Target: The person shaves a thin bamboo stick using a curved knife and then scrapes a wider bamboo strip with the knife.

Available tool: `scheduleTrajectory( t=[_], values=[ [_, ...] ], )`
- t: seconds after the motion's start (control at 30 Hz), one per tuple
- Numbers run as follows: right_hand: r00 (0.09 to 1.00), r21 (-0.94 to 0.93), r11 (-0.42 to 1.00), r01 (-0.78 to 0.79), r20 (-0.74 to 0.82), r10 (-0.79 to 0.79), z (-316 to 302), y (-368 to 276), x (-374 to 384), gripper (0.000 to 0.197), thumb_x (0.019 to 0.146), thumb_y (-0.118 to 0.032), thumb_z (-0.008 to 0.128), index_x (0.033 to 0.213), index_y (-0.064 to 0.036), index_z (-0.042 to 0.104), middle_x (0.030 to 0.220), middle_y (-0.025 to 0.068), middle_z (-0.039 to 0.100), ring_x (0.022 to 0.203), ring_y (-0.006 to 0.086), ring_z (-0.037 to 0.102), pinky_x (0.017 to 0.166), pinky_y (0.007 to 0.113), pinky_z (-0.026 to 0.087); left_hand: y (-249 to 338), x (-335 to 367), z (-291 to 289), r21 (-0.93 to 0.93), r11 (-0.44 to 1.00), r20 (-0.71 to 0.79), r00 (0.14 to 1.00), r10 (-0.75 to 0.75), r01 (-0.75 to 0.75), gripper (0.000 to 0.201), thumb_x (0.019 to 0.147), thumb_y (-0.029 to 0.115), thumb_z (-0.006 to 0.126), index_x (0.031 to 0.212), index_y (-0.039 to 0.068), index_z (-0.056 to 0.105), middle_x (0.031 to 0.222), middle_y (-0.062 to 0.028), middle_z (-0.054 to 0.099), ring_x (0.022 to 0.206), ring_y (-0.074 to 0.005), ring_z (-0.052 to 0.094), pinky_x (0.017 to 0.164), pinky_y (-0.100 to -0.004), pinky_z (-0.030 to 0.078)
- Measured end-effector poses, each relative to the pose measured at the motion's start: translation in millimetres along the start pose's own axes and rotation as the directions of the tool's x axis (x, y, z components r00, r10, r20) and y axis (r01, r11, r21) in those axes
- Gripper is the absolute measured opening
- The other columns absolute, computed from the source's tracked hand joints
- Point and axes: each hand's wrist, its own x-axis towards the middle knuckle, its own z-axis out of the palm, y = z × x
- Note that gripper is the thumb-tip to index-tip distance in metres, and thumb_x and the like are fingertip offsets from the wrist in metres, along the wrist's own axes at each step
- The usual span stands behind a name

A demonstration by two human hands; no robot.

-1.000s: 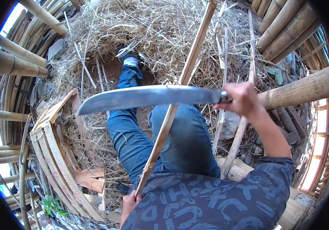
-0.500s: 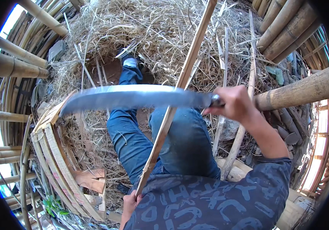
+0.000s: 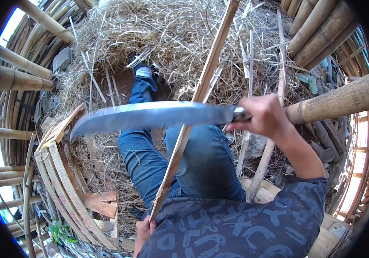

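Silver and curved, a long metal machete [image 3: 150,115] sits clenched in the right hand [image 3: 264,115]; the left hand [image 3: 143,230] grasps a slender tan wooden strip [image 3: 206,77] near its lower end.

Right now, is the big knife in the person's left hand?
No, the right hand grips the big knife, while the left hand holds the long wooden strip.
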Motion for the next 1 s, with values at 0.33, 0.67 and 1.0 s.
scheduleTrajectory(
  t=[0.33,0.67,1.0],
  values=[
    [0.990,-0.159,0.984,-0.076,-0.127,0.056,-13,45,9,0.059,0.071,-0.065,0.068,0.058,-0.0105,0.049,0.049,0.0027,0.051,0.044,0.0196,0.058,0.043,0.032,0.045,11,4,5,0.036,0.996,-0.026,0.997,-0.078,0.079,0.013,0.087,0.014,0.057,0.078,0.004,0.058,0.053,-0.0158,0.047,0.044,-0.0333,0.051,0.045,-0.0382,0.039],
    [0.992,-0.002,0.994,-0.113,-0.055,0.112,-13,53,6,0.059,0.071,-0.067,0.066,0.057,-0.0110,0.053,0.049,0.0013,0.052,0.041,0.0160,0.055,0.041,0.029,0.045,-6,-7,0,0.073,0.996,0.040,0.998,0.040,-0.042,0.025,0.090,0.021,0.055,0.072,0.004,0.053,0.052,-0.0141,0.044,0.042,-0.0329,0.047,0.044,-0.0389,0.037],
    [0.989,-0.075,0.987,0.141,-0.033,-0.144,-14,19,9,0.059,0.063,-0.065,0.073,0.055,-0.0117,0.048,0.050,0.0036,0.053,0.045,0.0210,0.059,0.044,0.033,0.047,-21,-21,-2,0.097,0.993,0.069,0.995,0.067,-0.074,0.032,0.092,0.025,0.055,0.067,0.005,0.048,0.051,-0.0140,0.039,0.042,-0.0340,0.045,0.043,-0.0399,0.035]
  ],
)
